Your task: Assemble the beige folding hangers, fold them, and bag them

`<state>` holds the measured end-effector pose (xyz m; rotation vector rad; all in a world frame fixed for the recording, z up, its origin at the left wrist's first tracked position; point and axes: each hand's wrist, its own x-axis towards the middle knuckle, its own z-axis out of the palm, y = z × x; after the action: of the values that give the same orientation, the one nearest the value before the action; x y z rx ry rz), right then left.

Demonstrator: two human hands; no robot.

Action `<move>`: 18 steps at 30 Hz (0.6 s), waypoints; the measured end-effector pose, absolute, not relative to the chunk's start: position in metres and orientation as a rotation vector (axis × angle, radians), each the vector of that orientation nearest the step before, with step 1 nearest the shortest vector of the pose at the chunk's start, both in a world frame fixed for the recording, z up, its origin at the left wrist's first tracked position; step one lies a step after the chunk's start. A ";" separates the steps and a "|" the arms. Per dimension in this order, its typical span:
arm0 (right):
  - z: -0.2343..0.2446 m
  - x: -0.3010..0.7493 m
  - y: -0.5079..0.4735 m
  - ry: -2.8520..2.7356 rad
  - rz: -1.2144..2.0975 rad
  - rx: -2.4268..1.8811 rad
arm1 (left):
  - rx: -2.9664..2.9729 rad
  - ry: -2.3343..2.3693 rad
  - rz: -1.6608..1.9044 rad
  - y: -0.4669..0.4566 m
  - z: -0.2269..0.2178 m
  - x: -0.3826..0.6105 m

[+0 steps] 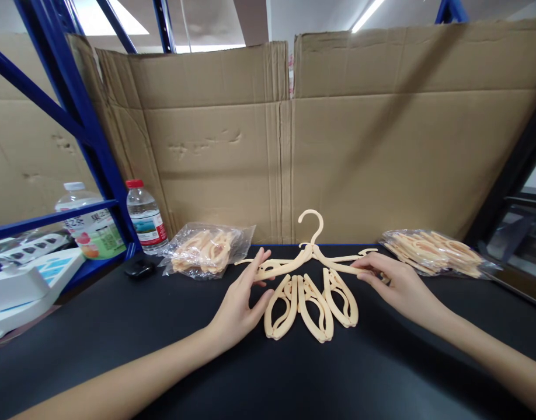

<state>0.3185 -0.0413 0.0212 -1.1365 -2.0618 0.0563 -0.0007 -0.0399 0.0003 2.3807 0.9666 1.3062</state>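
An unfolded cream plastic clothes hanger [289, 266] is spread in the middle of the head view, its hook pointing away from me. My right hand [393, 283] pinches the end of its right arm between thumb and fingers. Beside the left arm's end, my left hand [239, 306] has its fingers stretched out and the thumb apart. Its fingers touch or nearly touch that end. Just below lie three folded hangers: a left one [281, 308], a middle one [315, 309] and a right one [341, 297].
Clear bags of folded hangers lie at left [206, 251] and right [434, 252] on the black table [338, 385]. A red-capped water bottle [148, 221], a black mouse [139, 266] and a blue rack [93, 151] stand left. Cardboard [382, 146] walls the back.
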 end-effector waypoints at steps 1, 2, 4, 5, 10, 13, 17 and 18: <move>0.021 0.318 -0.042 -2.066 0.057 -1.132 | 2.383 0.992 1.301 -0.040 0.001 -0.001; 0.022 0.318 -0.042 -2.072 0.058 -1.128 | 2.378 1.034 1.289 -0.040 0.002 -0.001; 0.022 0.318 -0.041 -2.086 0.052 -1.122 | 2.344 1.119 1.250 -0.040 0.003 -0.002; 0.021 0.318 -0.041 -2.094 0.043 -1.119 | 2.323 1.142 1.233 -0.039 0.003 -0.003; 0.019 0.321 -0.038 -2.144 -0.071 -1.035 | 2.287 1.114 1.231 -0.039 0.004 -0.005; 0.019 0.324 -0.038 -2.171 -0.242 -0.999 | 2.264 1.106 1.229 -0.040 0.006 -0.005; 0.023 0.326 -0.043 -2.142 -0.584 -1.090 | 2.228 1.106 1.218 -0.040 0.008 -0.004; 0.024 0.326 -0.045 -2.120 -0.667 -1.126 | 2.227 1.104 1.214 -0.040 0.009 -0.004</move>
<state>0.3256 -0.0446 0.0237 -1.1256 -2.1204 -0.6665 -0.0042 -0.0403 0.0086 2.2272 1.1039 1.2144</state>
